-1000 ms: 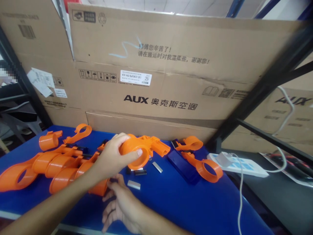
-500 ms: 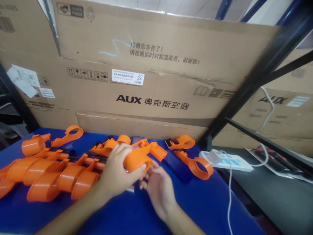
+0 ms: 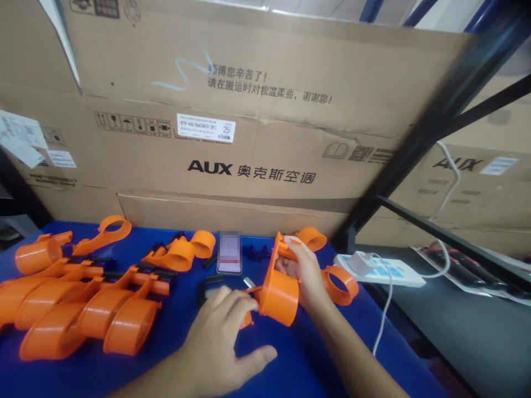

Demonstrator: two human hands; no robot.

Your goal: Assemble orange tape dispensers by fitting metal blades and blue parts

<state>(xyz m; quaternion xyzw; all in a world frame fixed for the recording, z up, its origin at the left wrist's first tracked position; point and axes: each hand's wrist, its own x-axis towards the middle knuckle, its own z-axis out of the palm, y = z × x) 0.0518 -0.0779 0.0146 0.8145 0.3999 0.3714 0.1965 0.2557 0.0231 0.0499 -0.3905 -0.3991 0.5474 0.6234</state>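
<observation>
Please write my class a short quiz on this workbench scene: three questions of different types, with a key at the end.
1. Multiple choice: which hand is wrapped around the upper end of the orange ring part being handled?
A) The left
B) The right
C) Neither

2. True or false: in the picture, the phone lies to the left of that part.

3. Fill in the blank: a white adapter sits on a white ____.

Key:
1. B: the right hand holds it there.
2. True.
3. Power strip.
</observation>
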